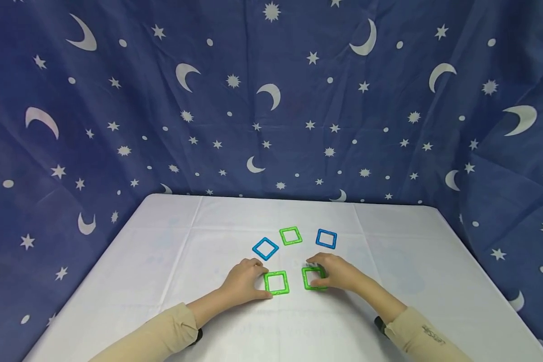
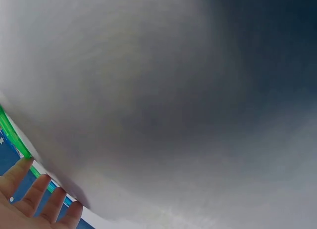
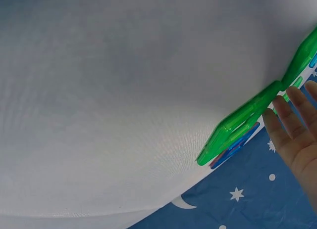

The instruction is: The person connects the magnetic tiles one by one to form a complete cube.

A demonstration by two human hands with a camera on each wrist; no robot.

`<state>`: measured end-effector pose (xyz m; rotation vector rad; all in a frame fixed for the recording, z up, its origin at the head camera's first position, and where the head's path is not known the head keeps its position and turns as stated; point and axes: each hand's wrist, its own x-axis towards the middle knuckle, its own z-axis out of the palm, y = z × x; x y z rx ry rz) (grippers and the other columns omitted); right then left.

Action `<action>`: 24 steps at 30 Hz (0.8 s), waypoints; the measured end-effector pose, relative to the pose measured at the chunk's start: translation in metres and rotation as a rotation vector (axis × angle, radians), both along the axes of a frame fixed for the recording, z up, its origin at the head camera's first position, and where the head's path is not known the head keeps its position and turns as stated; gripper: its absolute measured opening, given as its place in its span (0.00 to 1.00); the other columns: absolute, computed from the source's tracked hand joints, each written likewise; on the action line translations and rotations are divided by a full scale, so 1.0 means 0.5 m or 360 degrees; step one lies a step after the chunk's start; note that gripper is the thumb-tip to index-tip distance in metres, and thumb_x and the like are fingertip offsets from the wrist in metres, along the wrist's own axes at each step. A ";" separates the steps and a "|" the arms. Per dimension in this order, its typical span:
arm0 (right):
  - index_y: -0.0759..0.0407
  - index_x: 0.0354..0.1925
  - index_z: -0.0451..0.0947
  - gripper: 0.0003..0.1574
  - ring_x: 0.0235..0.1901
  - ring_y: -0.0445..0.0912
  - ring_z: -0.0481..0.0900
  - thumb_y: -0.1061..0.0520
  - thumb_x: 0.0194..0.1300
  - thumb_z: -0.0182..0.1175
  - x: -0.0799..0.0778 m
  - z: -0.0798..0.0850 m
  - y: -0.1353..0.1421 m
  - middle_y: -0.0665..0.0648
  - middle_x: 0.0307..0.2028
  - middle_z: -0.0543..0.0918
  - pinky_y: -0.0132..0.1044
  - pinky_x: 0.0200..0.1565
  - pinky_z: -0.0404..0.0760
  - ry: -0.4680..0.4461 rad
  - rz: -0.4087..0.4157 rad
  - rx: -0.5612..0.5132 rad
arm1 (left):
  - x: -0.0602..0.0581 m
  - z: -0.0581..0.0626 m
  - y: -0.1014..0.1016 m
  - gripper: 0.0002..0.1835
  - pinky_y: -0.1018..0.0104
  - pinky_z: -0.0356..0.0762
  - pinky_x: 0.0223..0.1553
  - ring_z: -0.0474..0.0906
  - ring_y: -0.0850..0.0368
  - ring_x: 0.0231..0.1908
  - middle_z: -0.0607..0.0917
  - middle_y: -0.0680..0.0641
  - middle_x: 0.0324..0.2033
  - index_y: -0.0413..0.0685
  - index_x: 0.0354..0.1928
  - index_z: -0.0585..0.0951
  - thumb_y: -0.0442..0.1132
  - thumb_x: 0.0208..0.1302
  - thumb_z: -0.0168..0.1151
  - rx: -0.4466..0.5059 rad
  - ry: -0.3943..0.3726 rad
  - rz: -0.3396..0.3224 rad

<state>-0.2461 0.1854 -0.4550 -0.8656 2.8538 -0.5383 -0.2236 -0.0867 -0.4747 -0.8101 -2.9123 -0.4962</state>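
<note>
In the head view two green square frames lie side by side near the middle of the white table, a gap between them. My left hand (image 1: 243,284) holds the left green square frame (image 1: 277,283) at its left side, thumb by the lower corner and forefinger by the upper one. My right hand (image 1: 339,271) reaches over the right green square frame (image 1: 306,279), with forefinger by the far edge and thumb across the near edge. The wrist views show the fingers of the left hand (image 2: 37,204) and right hand (image 3: 299,130) beside green frame edges.
Beyond the hands lie a blue square frame (image 1: 265,249) turned cornerwise, another green square frame (image 1: 290,236) and a second blue square frame (image 1: 327,239). They rest on a white-covered table (image 1: 208,322). A blue curtain (image 1: 271,136) with moons and stars hangs behind.
</note>
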 end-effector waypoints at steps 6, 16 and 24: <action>0.65 0.50 0.78 0.37 0.51 0.53 0.79 0.46 0.46 0.74 0.000 -0.001 -0.005 0.59 0.49 0.82 0.46 0.55 0.78 0.0054 0.0085 0.0076 | 0.003 0.002 0.004 0.32 0.63 0.75 0.39 0.73 0.55 0.40 0.81 0.49 0.43 0.51 0.48 0.83 0.62 0.41 0.73 -0.0019 -0.0024 0.0019; 0.66 0.48 0.79 0.34 0.49 0.54 0.78 0.50 0.45 0.75 0.009 0.006 -0.012 0.60 0.49 0.81 0.46 0.53 0.79 0.0085 0.0109 0.0139 | 0.007 0.015 0.015 0.32 0.64 0.73 0.33 0.73 0.55 0.36 0.81 0.48 0.42 0.52 0.48 0.83 0.63 0.43 0.72 -0.0095 -0.0051 0.0014; 0.63 0.46 0.80 0.32 0.40 0.45 0.75 0.48 0.44 0.76 0.011 0.001 -0.012 0.54 0.41 0.80 0.40 0.44 0.80 0.0158 0.0089 0.0152 | 0.012 0.021 0.024 0.32 0.62 0.74 0.33 0.73 0.54 0.37 0.81 0.47 0.42 0.52 0.48 0.83 0.62 0.43 0.71 -0.0117 -0.0087 0.0066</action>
